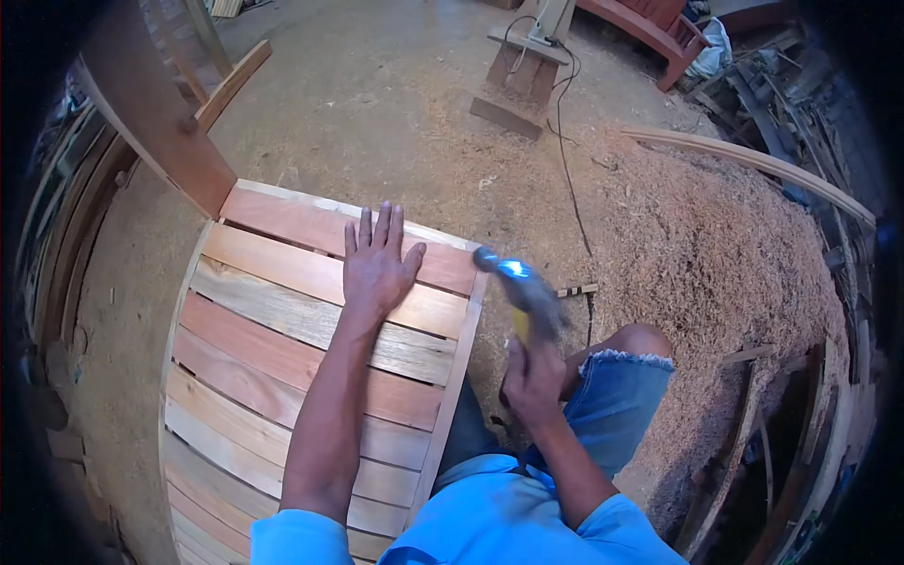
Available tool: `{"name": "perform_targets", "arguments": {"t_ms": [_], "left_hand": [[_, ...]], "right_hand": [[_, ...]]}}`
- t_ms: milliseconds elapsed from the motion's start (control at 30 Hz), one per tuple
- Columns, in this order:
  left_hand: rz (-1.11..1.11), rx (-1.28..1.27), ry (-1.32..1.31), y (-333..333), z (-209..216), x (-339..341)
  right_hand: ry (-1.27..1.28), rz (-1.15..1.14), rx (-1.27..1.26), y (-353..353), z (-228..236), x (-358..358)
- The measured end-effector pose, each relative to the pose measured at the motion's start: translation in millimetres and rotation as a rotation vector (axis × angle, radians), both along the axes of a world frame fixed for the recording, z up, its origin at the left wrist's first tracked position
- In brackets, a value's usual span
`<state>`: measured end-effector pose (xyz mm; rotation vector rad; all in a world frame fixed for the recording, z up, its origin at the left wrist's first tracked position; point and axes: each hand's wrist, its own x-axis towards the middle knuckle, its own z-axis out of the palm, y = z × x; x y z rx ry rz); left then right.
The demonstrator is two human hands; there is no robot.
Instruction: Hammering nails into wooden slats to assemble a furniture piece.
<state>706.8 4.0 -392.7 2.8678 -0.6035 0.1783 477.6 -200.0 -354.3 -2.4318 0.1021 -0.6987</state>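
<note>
A slatted wooden panel (pixel 405 400) lies in front of me, its slats running crosswise between two side rails. My left hand (pixel 375 268) rests flat on the far slats, fingers spread and pointing away from me. In my right hand (pixel 535 381) is a claw hammer (pixel 527 297) with a yellow handle, its head blurred by motion. The hammer's face is at the far right corner of the panel, close to the end of the last slat. Whether it touches the wood I cannot tell. No nail can be made out there.
An upright brown board (pixel 155 113) stands at the panel's far left corner. Wood shavings (pixel 725 254) cover the floor to the right, with a long curved strip (pixel 753 162) on them. A dark cable (pixel 572 184) runs down from a wooden stand (pixel 527 71). Scrap wood piles up right.
</note>
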Motion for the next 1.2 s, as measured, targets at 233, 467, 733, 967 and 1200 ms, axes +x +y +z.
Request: {"name": "perform_targets", "arguments": {"t_ms": [233,467,733,967,1200], "left_hand": [[0.004,-0.005,-0.004,-6,-6,-1],[0.08,-0.204,0.054,39,-24,-28],[0.551,-0.58,-0.456,196,3,-250],[1.704,0.087,-0.6,360,59,-543],[1.557,-0.312,-0.427,395,65,-607]], "right_hand": [[0.122,-0.008,0.106,2,17,-4],[0.424,0.039,-0.069,7,-29,17],[0.23,0.361,-0.033,41,7,68],[0.393,0.576,0.145,127,28,105],[0.577,0.558,0.009,178,28,132]]}}
